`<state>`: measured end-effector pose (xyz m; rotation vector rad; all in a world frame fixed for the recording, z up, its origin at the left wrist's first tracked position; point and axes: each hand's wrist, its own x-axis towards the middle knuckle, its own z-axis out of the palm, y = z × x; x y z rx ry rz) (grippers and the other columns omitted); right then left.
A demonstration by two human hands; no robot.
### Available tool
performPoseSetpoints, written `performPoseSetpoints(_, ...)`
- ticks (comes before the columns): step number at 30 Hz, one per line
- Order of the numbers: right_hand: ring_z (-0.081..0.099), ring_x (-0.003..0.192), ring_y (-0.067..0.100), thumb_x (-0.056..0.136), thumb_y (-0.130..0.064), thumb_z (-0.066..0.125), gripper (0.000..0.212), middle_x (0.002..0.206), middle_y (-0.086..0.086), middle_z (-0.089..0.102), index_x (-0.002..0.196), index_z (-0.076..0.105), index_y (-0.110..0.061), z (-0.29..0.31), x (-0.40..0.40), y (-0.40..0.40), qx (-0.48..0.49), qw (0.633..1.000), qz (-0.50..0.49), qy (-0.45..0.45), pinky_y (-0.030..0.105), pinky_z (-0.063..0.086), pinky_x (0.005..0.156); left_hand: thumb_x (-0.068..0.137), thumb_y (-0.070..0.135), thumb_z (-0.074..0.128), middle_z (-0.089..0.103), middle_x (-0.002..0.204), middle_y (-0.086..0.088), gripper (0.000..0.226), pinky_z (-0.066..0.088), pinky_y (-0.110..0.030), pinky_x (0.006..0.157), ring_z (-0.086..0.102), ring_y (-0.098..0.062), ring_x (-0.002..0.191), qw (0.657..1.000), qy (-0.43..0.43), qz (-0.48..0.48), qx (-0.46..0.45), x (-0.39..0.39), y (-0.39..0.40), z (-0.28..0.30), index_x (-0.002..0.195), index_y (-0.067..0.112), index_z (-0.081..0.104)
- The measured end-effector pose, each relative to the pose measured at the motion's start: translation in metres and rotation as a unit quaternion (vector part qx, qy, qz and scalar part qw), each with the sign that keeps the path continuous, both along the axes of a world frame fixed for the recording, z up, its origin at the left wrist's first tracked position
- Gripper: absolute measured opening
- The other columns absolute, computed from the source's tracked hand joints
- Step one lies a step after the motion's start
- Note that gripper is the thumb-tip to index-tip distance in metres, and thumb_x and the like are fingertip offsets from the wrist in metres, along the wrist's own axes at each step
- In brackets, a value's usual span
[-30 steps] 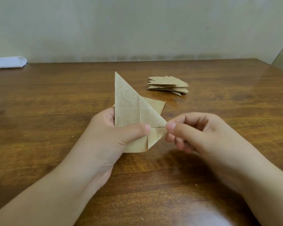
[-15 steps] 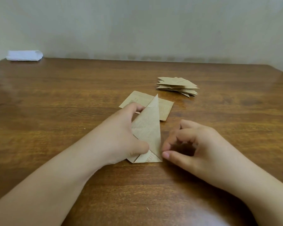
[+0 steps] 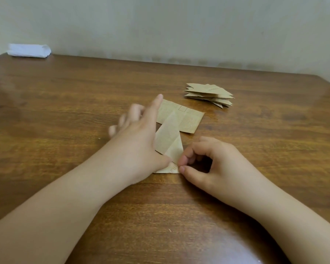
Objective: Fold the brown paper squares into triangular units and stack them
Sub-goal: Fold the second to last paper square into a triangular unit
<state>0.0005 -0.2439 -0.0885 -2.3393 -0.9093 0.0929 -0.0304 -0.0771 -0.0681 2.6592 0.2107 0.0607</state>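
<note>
A partly folded brown paper piece (image 3: 168, 141) lies flat on the wooden table (image 3: 65, 103), its narrow end pointing away from me. My left hand (image 3: 139, 138) lies over its left side, thumb pressing near its lower edge, and its straightened, blurred fingers reach toward the unfolded brown squares (image 3: 188, 121) just behind. My right hand (image 3: 213, 164) has curled fingers, with index fingertip and thumb pinching the piece's lower right corner. A stack of finished triangular units (image 3: 210, 93) sits further back to the right.
A white folded object (image 3: 29, 50) lies at the table's far left corner against the wall. The table's right edge shows at the far right.
The piece was held upright a second ago and now lies flat on the table. My left fingers have straightened out from a curled hold. My right fingertips have closed in on the lower corner.
</note>
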Motion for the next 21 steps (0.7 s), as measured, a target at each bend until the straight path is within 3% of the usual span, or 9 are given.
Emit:
performPoseSetpoints(1, 0.052, 0.086, 0.005, 0.078, -0.027, 0.068, 0.003, 0.082, -0.011, 0.059, 0.077, 0.066, -0.03, 0.0, 0.0, 0.0, -0.001, 1.0, 0.001, 0.005, 0.015, 0.039, 0.08, 0.072, 0.041, 0.074, 0.02, 0.118, 0.018, 0.096, 0.018, -0.024, 0.093, 0.017, 0.0, 0.103, 0.999, -0.021, 0.01, 0.024, -0.003, 0.0, 0.002, 0.143, 0.046, 0.009)
performPoseSetpoints(3, 0.052, 0.084, 0.005, 0.078, -0.026, 0.069, 0.004, 0.081, -0.01, 0.058, 0.076, 0.067, -0.029, 0.001, 0.0, 0.001, 0.0, 1.0, 0.004, 0.006, 0.013, 0.038, 0.08, 0.073, 0.046, 0.07, 0.028, 0.104, 0.021, 0.055, 0.019, -0.023, 0.086, 0.018, -0.001, 0.088, 0.999, -0.043, 0.004, 0.026, -0.008, 0.002, 0.006, 0.118, 0.046, 0.039)
performPoseSetpoints(6, 0.053, 0.082, 0.006, 0.075, -0.026, 0.07, 0.006, 0.078, -0.009, 0.058, 0.073, 0.066, -0.03, -0.001, 0.002, 0.001, 0.003, 1.0, -0.001, 0.003, 0.015, 0.038, 0.078, 0.072, 0.05, 0.067, 0.052, 0.093, 0.02, 0.014, 0.03, -0.023, 0.075, 0.038, -0.002, 0.093, 0.999, 0.026, -0.034, -0.031, -0.011, -0.002, 0.009, 0.078, 0.039, 0.06)
performPoseSetpoints(11, 0.052, 0.079, 0.005, 0.069, -0.034, 0.063, 0.005, 0.075, -0.01, 0.056, 0.071, 0.066, -0.031, -0.001, 0.003, 0.003, 0.001, 1.0, 0.003, 0.006, 0.016, 0.038, 0.074, 0.078, 0.041, 0.064, 0.06, 0.085, 0.015, 0.017, 0.031, -0.031, 0.096, 0.046, -0.003, 0.099, 0.995, 0.077, -0.055, -0.018, -0.007, -0.01, -0.002, 0.065, 0.031, 0.064)
performPoseSetpoints(17, 0.052, 0.08, 0.006, 0.069, -0.037, 0.062, 0.003, 0.075, -0.009, 0.053, 0.069, 0.063, -0.034, -0.004, 0.004, 0.005, 0.0, 1.0, 0.012, 0.016, 0.021, 0.04, 0.077, 0.074, 0.034, 0.068, 0.054, 0.064, 0.015, 0.012, 0.036, -0.032, 0.077, 0.043, -0.012, 0.08, 0.991, 0.092, -0.024, -0.092, -0.006, -0.006, -0.001, 0.064, 0.029, 0.069)
performPoseSetpoints(21, 0.051, 0.08, 0.005, 0.07, -0.037, 0.063, 0.006, 0.075, -0.01, 0.053, 0.071, 0.065, -0.032, -0.004, 0.005, 0.005, -0.002, 1.0, 0.011, 0.021, 0.02, 0.037, 0.075, 0.069, 0.032, 0.074, 0.057, 0.058, 0.013, 0.005, 0.041, -0.033, 0.076, 0.046, -0.011, 0.072, 0.99, 0.087, -0.012, -0.112, -0.004, -0.002, -0.002, 0.065, 0.03, 0.072)
